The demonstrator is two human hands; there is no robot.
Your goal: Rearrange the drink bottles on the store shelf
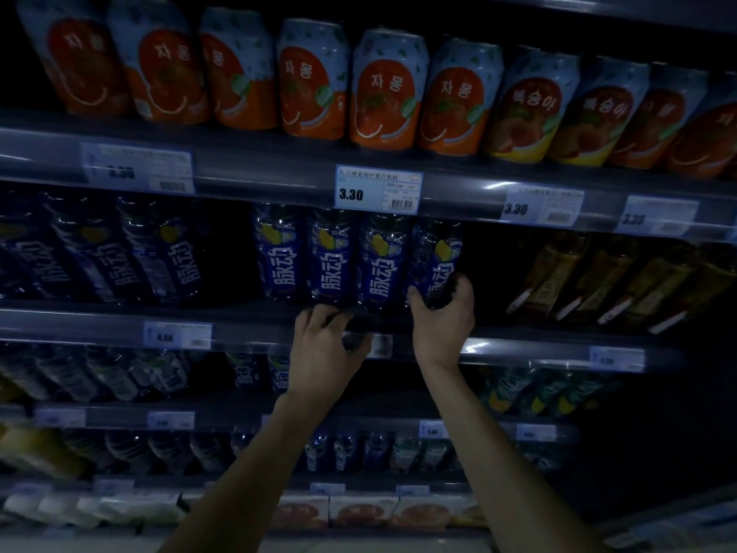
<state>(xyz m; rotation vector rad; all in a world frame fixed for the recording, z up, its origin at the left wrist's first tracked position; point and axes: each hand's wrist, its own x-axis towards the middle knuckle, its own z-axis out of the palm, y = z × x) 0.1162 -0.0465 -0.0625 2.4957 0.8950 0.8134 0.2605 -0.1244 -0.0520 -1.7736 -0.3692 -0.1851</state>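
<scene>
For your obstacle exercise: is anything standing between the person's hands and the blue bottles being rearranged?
Nothing visible. The right hand already grips the base of the rightmost blue bottle; the left hand touches the base of its neighbours.

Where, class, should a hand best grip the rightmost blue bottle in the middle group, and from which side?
Grip the rightmost blue bottle low on its body, from the front and its open right side. Another bottle crowds its left, and the shelf rail above hides its cap. The right hand already wraps its base.
</scene>
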